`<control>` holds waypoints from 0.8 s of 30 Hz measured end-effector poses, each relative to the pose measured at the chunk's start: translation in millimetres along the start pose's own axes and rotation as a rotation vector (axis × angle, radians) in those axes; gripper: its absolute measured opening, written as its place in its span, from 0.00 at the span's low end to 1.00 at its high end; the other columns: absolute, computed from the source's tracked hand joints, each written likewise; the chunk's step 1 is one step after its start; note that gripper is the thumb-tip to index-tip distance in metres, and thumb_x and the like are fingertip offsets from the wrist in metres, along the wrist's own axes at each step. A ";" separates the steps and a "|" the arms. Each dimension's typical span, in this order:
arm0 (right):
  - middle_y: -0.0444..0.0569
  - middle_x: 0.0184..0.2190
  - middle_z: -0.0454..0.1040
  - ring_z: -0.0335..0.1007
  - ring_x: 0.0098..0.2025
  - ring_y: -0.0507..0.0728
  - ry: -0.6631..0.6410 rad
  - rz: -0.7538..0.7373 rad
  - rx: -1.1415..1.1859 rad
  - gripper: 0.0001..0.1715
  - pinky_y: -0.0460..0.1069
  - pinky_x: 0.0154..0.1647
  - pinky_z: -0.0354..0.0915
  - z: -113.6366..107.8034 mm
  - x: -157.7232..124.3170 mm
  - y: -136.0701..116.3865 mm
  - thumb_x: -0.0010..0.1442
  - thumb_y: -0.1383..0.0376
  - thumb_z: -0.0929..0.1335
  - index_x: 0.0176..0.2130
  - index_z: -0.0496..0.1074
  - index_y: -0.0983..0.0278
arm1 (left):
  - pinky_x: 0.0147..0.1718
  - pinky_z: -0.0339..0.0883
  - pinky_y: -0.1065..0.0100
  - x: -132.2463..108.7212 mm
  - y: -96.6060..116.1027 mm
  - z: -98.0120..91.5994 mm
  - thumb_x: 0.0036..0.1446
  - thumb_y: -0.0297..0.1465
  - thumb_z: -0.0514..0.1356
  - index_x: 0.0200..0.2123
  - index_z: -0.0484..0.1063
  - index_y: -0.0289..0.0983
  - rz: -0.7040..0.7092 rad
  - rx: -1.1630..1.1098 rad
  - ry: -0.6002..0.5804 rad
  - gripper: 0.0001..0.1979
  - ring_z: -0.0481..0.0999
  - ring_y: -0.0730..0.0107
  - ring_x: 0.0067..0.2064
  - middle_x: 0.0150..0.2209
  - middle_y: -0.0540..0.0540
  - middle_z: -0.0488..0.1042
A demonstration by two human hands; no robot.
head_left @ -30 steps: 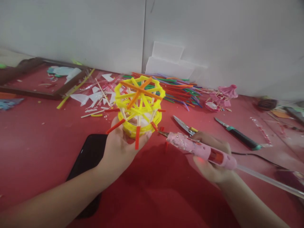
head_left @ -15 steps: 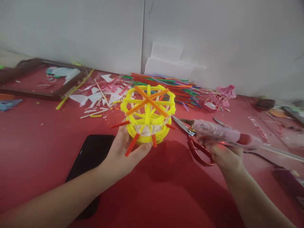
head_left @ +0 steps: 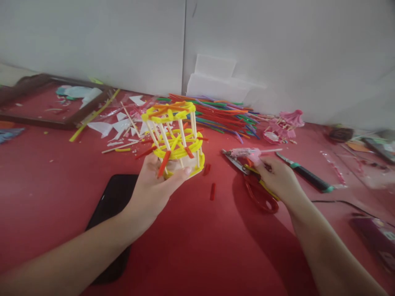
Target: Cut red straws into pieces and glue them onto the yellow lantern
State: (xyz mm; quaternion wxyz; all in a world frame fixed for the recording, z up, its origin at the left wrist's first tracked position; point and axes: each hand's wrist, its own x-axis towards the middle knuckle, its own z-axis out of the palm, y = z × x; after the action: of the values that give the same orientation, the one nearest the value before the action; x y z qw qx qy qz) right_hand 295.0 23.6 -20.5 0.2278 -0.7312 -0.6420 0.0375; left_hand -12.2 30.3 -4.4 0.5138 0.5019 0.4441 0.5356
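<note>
In the middle of the scene, just left of centre, I have the yellow cage-like model (head_left: 180, 153) raised in the left hand (head_left: 156, 179). The thumb lies across the front of its base and the other fingers wrap the left side, partly hidden, so they are grasping it. Pale sticks join its yellow rings, orange strips cross the top, and short red strips jut from the middle ring.

To the right, I see the right hand (head_left: 279, 177) with its fingers curled round the grip of a pink glue gun (head_left: 245, 153), the nozzle pointing left. The gun is over the blades of the red-handled scissors (head_left: 268, 206); I cannot tell whether the two touch. Between the hands, loose red pieces (head_left: 212, 191) lie on the red table (head_left: 191, 246).

A black phone (head_left: 112, 201) lies on the near left, partly behind the left forearm. Right of the right hand rests a dark cutter (head_left: 313, 177). On the far side, I make out a bundle of coloured stems (head_left: 219, 114), with a pink model (head_left: 291, 121) to its right.
</note>
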 end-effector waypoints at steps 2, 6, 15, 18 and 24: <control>0.49 0.24 0.70 0.66 0.29 0.58 0.043 -0.039 -0.119 0.17 0.51 0.31 0.58 1.2 -1.7 -1.2 0.63 0.58 0.63 0.26 0.68 0.62 | 0.52 0.73 0.57 0.1 2.4 -0.4 0.52 0.34 0.69 0.42 0.76 0.43 0.017 0.023 -0.024 0.12 0.81 0.60 0.46 0.43 0.48 0.82; 0.55 0.37 0.74 0.67 0.41 0.63 0.274 -0.189 -0.150 0.08 0.58 0.44 0.61 2.0 -13.8 -30.5 0.61 0.61 0.65 0.36 0.71 0.63 | 0.51 0.74 0.59 -0.4 5.5 0.1 0.52 0.34 0.69 0.41 0.77 0.45 0.020 0.029 -0.057 0.12 0.81 0.61 0.46 0.43 0.49 0.82; 0.52 0.36 0.73 0.69 0.41 0.62 -0.333 -0.337 0.029 0.04 0.57 0.44 0.65 18.1 -50.7 -102.0 0.62 0.65 0.68 0.34 0.71 0.64 | 0.45 0.78 0.61 -2.6 12.1 2.3 0.52 0.34 0.69 0.41 0.77 0.40 -0.011 0.156 -0.024 0.13 0.82 0.58 0.43 0.41 0.45 0.82; 0.50 0.35 0.73 0.69 0.39 0.59 -0.400 -0.406 0.138 0.10 0.54 0.41 0.66 16.1 -49.5 -97.5 0.60 0.76 0.63 0.33 0.69 0.63 | 0.42 0.79 0.60 -2.3 19.1 3.6 0.53 0.34 0.67 0.38 0.78 0.40 -0.025 0.200 -0.107 0.09 0.83 0.56 0.41 0.39 0.46 0.83; 0.47 0.33 0.71 0.69 0.34 0.53 -0.170 -0.359 0.613 0.04 0.49 0.36 0.67 2.3 -50.3 -100.3 0.64 0.69 0.65 0.35 0.69 0.62 | 0.42 0.78 0.59 -4.7 14.9 3.4 0.49 0.34 0.69 0.35 0.76 0.39 -0.035 0.253 -0.131 0.10 0.83 0.55 0.40 0.37 0.46 0.83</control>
State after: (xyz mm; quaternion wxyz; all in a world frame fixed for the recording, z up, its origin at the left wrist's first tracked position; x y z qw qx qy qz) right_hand 193.1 -16.6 3.7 0.3851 -0.4990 -0.7356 0.2483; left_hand -10.5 24.3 10.4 0.4837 0.5886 0.4823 0.4324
